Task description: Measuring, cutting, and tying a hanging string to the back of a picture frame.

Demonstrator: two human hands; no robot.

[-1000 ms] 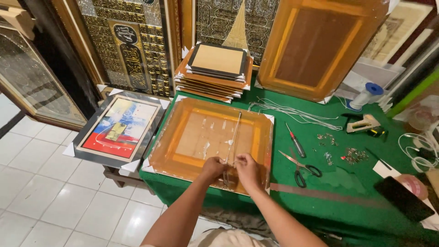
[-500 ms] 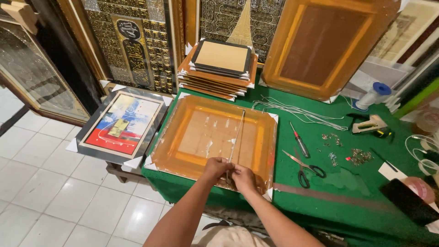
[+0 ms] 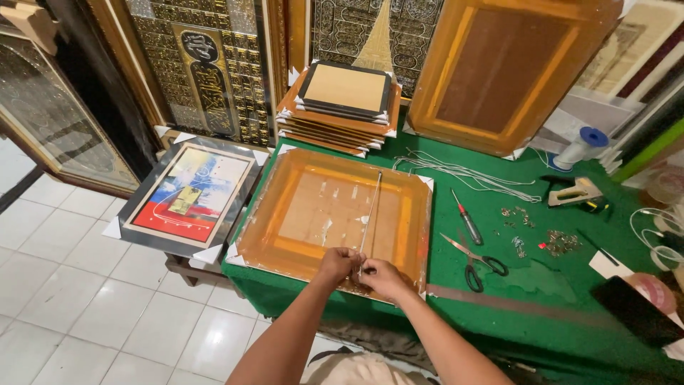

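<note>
**Both hands on the cord at the near edge of the frame**

The frame (image 3: 335, 217) lies face down on the green table (image 3: 541, 285), wrapped in orange film, with white corner guards. A white cord (image 3: 370, 214) runs across its back from the far rail to the near rail.

Left hand (image 3: 336, 262): at the near rail, fingers closed narrow on the near end of the cord.

Right hand (image 3: 381, 276): just beside the left hand and touching it, fingers curled shut on the same cord end. Whether a fastener lies under the fingers cannot be told.

Items on the table, right of the frame:
- screwdriver (image 3: 467, 216), just beside the frame edge;
- scissors (image 3: 474, 258), near the screwdriver, blades toward the frame;
- loose cords (image 3: 470, 173), beyond the frame's far right corner;
- small metal hardware (image 3: 559, 242), scattered, well apart from the hands;
- staple gun (image 3: 576, 192) and a cord spool (image 3: 583, 145) at the far right.

A stack of frames (image 3: 342, 107) stands behind the work frame. A large frame (image 3: 506, 71) leans upright behind the table. A framed colour picture (image 3: 189, 196) rests on a low stand left of the table, above the white tile floor (image 3: 85, 306).
</note>
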